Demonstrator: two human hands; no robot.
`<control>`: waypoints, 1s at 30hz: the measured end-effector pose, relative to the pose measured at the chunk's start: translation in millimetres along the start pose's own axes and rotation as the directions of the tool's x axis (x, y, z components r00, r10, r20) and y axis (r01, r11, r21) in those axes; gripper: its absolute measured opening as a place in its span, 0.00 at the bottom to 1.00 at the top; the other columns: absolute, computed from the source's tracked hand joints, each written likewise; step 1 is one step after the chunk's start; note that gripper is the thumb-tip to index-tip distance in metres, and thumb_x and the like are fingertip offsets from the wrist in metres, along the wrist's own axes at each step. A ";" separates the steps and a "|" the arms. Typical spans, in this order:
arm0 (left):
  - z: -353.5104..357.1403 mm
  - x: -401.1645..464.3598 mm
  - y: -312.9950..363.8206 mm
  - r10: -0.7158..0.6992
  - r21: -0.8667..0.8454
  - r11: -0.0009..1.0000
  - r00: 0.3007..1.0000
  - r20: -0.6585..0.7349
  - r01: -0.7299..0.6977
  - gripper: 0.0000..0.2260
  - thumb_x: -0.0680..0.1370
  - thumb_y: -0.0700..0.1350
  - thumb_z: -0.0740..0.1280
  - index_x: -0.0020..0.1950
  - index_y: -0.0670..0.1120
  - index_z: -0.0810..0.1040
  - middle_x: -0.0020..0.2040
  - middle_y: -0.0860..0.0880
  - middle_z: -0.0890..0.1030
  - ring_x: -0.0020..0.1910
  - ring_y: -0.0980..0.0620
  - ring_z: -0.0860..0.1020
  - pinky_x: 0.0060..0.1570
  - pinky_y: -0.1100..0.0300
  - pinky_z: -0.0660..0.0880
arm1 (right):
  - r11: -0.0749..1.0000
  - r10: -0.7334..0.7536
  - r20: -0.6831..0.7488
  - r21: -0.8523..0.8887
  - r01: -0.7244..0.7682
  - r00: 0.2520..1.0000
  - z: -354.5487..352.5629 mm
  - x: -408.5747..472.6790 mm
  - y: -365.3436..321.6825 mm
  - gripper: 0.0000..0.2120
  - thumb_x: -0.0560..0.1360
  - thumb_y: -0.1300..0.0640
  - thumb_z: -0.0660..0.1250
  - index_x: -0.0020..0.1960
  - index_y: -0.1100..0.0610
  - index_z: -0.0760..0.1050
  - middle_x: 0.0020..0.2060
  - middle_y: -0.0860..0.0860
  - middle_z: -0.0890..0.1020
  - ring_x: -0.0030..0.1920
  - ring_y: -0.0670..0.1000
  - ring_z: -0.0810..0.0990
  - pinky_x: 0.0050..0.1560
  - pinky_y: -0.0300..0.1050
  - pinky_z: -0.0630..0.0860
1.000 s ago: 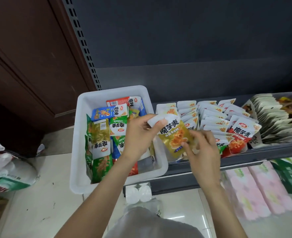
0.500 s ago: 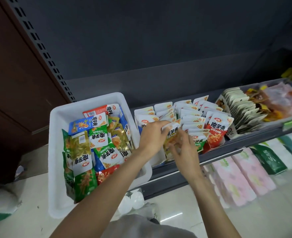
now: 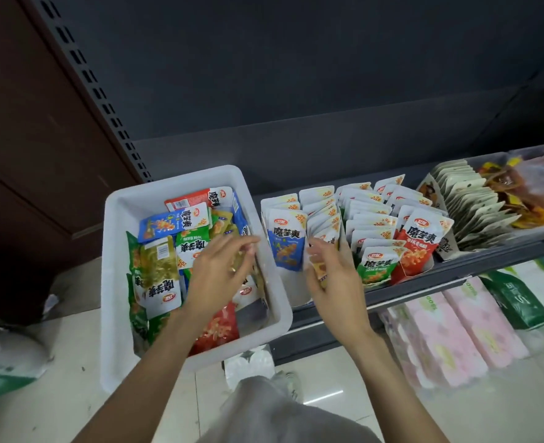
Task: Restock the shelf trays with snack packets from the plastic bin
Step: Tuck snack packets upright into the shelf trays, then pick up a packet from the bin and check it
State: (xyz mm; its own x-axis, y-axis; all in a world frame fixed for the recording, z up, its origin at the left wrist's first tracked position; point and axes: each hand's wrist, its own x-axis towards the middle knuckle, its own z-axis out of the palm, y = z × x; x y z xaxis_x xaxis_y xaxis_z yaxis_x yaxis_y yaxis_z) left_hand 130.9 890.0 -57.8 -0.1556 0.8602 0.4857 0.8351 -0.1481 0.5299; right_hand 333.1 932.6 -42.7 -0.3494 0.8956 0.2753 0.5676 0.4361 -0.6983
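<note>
A white rectangular plastic bin (image 3: 117,251) stands at the left end of the dark grey metal shelf (image 3: 424,282), its right wall pressed against the shelf trays, and it is heaped with loose snack packets (image 3: 158,270) in green, blue, red and yellow foil lying every which way. The person's left hand (image 3: 216,273) hangs over the bin's right half, fingers spread apart and empty, the fingertips blurred just above the packets near the right wall. Just past that wall, at the left end of the shelf, a blue-and-white snack packet (image 3: 286,241) stands upright at the front of its row. The right hand (image 3: 334,276) is beside it, thumb and fingers pinched on a yellowish packet (image 3: 320,270) at the front of the next row, most of it hidden by the hand. Further right stand a green-and-white packet (image 3: 377,266) and a red-and-white packet (image 3: 421,241), each fronting its own row of white-topped packets. Toward the shelf's right end is a tray of pale cream sachets (image 3: 469,206) fanned on edge. Below the shelf's front edge lie pink wrapped tissue packs (image 3: 456,327).
</note>
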 end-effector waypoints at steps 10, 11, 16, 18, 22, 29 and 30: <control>-44.2 -53.8 -57.4 -0.378 0.481 0.875 0.699 0.608 0.055 0.24 0.73 0.57 0.69 0.66 0.53 0.70 0.62 0.53 0.73 0.61 0.53 0.69 0.62 0.60 0.64 | 0.854 -0.057 0.772 -0.290 0.431 0.633 101.7 21.7 -54.3 0.17 0.78 0.51 0.64 0.61 0.60 0.72 0.54 0.57 0.79 0.54 0.58 0.78 0.48 0.49 0.73; -44.0 -55.3 -58.9 -0.379 0.487 0.872 0.700 0.605 0.051 0.24 0.73 0.57 0.69 0.67 0.52 0.70 0.62 0.52 0.73 0.61 0.53 0.69 0.62 0.60 0.64 | 0.835 -0.026 0.790 -0.320 0.447 0.613 110.1 22.7 -55.8 0.17 0.77 0.51 0.65 0.62 0.61 0.71 0.54 0.57 0.79 0.54 0.58 0.78 0.47 0.49 0.73; -50.5 -64.1 -60.9 -0.426 0.333 0.896 0.777 0.463 0.293 0.20 0.73 0.53 0.70 0.64 0.53 0.73 0.61 0.53 0.75 0.61 0.53 0.72 0.61 0.58 0.68 | 0.920 0.012 0.725 -0.277 0.276 0.689 120.1 28.7 -59.3 0.08 0.77 0.60 0.64 0.54 0.58 0.79 0.47 0.54 0.81 0.47 0.54 0.81 0.49 0.50 0.78; -58.2 -66.4 -50.7 -0.530 0.089 0.848 0.831 0.170 0.522 0.16 0.74 0.49 0.70 0.62 0.52 0.75 0.58 0.54 0.77 0.56 0.55 0.75 0.55 0.60 0.73 | 0.950 -0.008 0.599 -0.245 0.193 0.801 97.4 33.6 -62.4 0.07 0.79 0.60 0.62 0.53 0.58 0.78 0.48 0.53 0.81 0.46 0.53 0.80 0.50 0.50 0.78; -65.6 -67.4 -14.6 -0.845 -0.496 0.501 0.524 -0.105 0.709 0.11 0.76 0.48 0.69 0.57 0.51 0.75 0.54 0.55 0.79 0.50 0.59 0.78 0.42 0.68 0.73 | 0.995 0.015 0.269 -0.097 0.011 0.963 36.7 37.1 -69.9 0.06 0.79 0.59 0.62 0.53 0.57 0.76 0.46 0.49 0.79 0.44 0.46 0.76 0.39 0.36 0.70; -64.0 -37.2 23.0 -0.758 -0.873 -0.078 0.541 0.365 0.481 0.14 0.75 0.50 0.66 0.60 0.50 0.75 0.54 0.50 0.83 0.53 0.52 0.81 0.44 0.62 0.79 | 0.790 0.217 0.382 0.471 -0.392 0.898 23.1 14.4 -59.9 0.07 0.78 0.62 0.64 0.47 0.50 0.74 0.47 0.46 0.79 0.42 0.44 0.82 0.31 0.41 0.79; -63.6 -33.3 27.0 -0.779 -0.872 -0.029 0.536 0.326 0.489 0.10 0.76 0.48 0.65 0.58 0.51 0.76 0.52 0.52 0.84 0.52 0.54 0.81 0.43 0.63 0.79 | 0.789 0.198 0.407 0.474 -0.392 0.892 24.7 10.2 -55.9 0.07 0.78 0.62 0.64 0.46 0.51 0.74 0.48 0.48 0.79 0.42 0.45 0.82 0.33 0.40 0.79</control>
State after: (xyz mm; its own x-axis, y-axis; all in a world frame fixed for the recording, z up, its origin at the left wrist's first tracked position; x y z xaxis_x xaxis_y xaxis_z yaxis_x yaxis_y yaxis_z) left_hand 125.1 826.3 -15.5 -0.5617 0.7353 -0.3793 -0.5600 -0.0004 0.8285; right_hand 279.4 915.2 -17.2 -0.5028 0.8491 -0.1620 0.2315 -0.0483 -0.9716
